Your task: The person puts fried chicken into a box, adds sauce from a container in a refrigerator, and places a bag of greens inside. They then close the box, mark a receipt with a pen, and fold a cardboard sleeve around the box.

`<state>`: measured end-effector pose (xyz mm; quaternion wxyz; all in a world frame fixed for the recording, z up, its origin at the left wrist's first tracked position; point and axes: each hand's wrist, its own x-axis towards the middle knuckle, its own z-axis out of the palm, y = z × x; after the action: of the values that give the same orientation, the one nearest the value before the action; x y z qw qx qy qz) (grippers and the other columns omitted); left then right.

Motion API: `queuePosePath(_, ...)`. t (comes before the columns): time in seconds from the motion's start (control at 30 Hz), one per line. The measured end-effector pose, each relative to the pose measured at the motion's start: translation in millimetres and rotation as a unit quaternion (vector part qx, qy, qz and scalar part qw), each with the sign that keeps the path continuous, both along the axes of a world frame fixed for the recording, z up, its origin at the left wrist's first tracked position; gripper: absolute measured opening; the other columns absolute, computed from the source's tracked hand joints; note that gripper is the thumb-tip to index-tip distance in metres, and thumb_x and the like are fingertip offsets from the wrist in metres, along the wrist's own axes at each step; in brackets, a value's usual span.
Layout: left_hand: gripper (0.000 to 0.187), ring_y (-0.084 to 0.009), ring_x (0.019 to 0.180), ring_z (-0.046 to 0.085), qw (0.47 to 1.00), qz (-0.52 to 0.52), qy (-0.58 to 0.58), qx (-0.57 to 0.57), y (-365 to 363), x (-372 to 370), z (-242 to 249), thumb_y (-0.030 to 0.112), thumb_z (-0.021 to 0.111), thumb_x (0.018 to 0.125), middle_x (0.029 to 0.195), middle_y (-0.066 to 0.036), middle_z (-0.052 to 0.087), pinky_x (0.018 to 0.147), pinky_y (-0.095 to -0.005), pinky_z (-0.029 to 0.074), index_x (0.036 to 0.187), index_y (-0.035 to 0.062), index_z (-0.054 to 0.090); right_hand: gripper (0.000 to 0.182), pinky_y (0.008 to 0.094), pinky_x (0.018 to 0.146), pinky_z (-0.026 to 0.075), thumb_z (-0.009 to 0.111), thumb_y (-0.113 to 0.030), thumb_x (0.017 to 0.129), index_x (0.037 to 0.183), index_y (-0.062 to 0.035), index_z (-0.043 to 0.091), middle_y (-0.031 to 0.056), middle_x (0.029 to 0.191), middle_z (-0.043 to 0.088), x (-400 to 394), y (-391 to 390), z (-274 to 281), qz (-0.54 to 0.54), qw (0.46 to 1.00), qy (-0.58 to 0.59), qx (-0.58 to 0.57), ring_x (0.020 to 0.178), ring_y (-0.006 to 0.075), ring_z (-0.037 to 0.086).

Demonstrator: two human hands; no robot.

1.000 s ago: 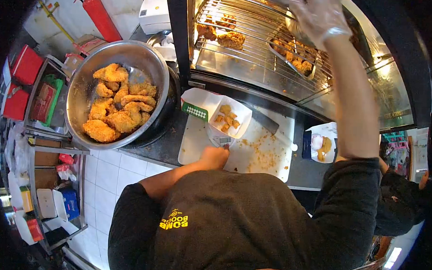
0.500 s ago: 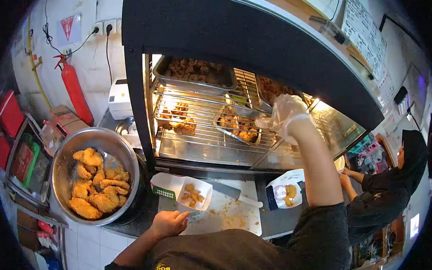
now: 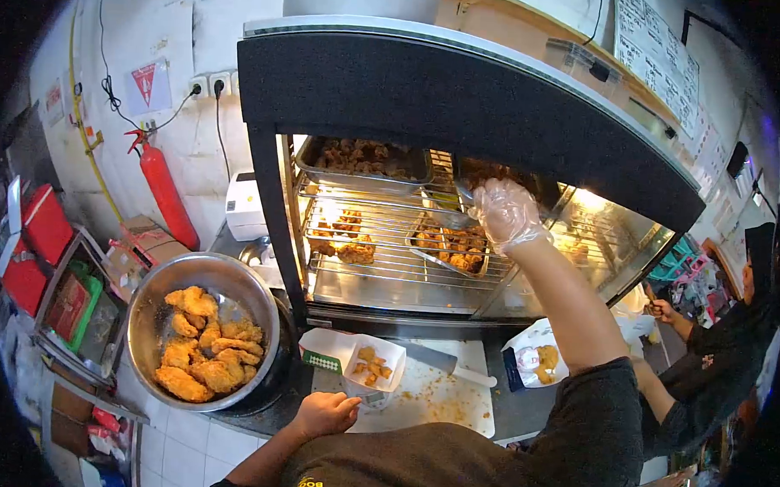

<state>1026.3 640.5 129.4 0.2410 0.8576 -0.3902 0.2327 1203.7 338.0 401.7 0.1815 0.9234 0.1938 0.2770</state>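
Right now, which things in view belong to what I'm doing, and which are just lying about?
Likely in the job:
Warming cabinet, your gloved right hand at its opening
Open food box, left hand near it
Knife on the board, perhaps; not held

Probably just lying about:
Fire extinguisher
Cardboard box

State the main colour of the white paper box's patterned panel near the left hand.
The panel is green; head view best.
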Motion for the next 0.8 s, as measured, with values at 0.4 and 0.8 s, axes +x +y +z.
queuePosePath(0.4,0.018,-0.0203,0.05,0.053,0.993,0.065,0.046,-0.087,3,0,55,0.017,0.064,0.068,0.059,-0.004,0.051,0.045,-0.0301,0.043,0.084,0.0106,0.06,0.03,0.036,0.061,0.046,0.059,-0.018,0.066,0.091,-0.0004,0.055,0.0124,0.078,0.055,-70,10,14,0.344,0.935,-0.055,-0.068,0.074,0.0243,0.055)
queuePosePath(0.8,0.079,-0.02,0.074,0.061,0.698,-0.001,0.373,-0.611,50,33,174,0.069,0.027,0.079,0.106,-0.01,0.049,0.054,-0.031,0.055,0.123,0.0034,0.035,0.027,0.0324,0.062,0.043,0.055,-0.022,0.061,0.087,-0.0141,0.057,0.0002,0.089,0.057,-165,2,-6,0.472,0.875,-0.015,-0.112,0.089,0.021,0.053)
